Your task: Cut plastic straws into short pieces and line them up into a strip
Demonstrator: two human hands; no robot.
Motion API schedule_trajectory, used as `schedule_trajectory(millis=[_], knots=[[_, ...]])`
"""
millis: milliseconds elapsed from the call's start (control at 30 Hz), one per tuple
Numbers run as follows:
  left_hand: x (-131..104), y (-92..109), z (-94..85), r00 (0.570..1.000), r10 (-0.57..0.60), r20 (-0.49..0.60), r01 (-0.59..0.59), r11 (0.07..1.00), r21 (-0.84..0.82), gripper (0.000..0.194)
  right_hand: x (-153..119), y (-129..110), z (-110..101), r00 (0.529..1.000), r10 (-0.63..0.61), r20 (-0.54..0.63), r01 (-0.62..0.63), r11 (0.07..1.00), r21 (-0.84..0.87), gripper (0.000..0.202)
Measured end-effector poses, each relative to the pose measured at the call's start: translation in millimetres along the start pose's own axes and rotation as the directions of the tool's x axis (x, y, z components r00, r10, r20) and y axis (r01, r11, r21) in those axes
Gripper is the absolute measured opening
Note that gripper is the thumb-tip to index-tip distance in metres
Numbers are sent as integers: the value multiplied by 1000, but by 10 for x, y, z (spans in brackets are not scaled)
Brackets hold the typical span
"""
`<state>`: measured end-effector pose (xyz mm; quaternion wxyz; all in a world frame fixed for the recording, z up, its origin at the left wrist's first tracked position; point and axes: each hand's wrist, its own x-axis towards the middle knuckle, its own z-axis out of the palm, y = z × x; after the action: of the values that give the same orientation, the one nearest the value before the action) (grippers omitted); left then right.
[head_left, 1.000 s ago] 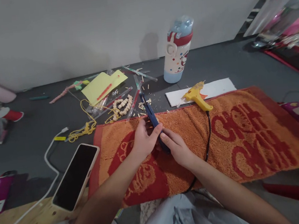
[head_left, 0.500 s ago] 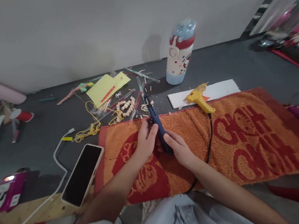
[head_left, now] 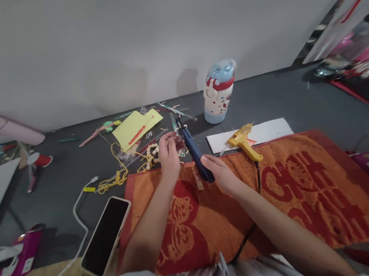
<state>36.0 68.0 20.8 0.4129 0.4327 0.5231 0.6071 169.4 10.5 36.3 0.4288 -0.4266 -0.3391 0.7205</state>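
My right hand [head_left: 219,171] is wrapped round the lower end of a dark blue stick-like tool [head_left: 195,151], which points up and away over the orange towel [head_left: 233,220]. Left of the tool's upper part is my left hand [head_left: 169,152], its fingers bent and blurred; whether they hold anything is unclear. A small pale wooden piece [head_left: 199,184] shows under the tool, by my right hand. Beyond my left hand lies a curved chain of small wooden pieces [head_left: 152,154]. A yellow glue gun [head_left: 244,141] rests partly on a white board [head_left: 269,131].
A bottle [head_left: 218,95] stands at the back. Yellow paper [head_left: 131,132], yellow string [head_left: 118,180] and thin sticks lie left of centre. A phone [head_left: 105,236] and white cable [head_left: 76,211] are at the left front. The glue gun's black cord crosses the towel.
My left hand has let go of the blue tool and moved up and left. My right hand still holds it. The view has tilted upward, so things appear lower.
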Motion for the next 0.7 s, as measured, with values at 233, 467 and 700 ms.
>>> schedule_trajectory(millis=[233,467,700], knots=[[131,-262,-82,960,280,-14,-267,929,256,32,169,110,-91,997,-72,28,73,997,-34,45],[182,-289,-169,944,322,67,-321,859,398,31,164,220,-150,992,-97,77,108,983,-149,39],[226,-220,-189,954,299,20,-287,893,348,30,150,216,-161,989,-85,119,110,969,-222,40]])
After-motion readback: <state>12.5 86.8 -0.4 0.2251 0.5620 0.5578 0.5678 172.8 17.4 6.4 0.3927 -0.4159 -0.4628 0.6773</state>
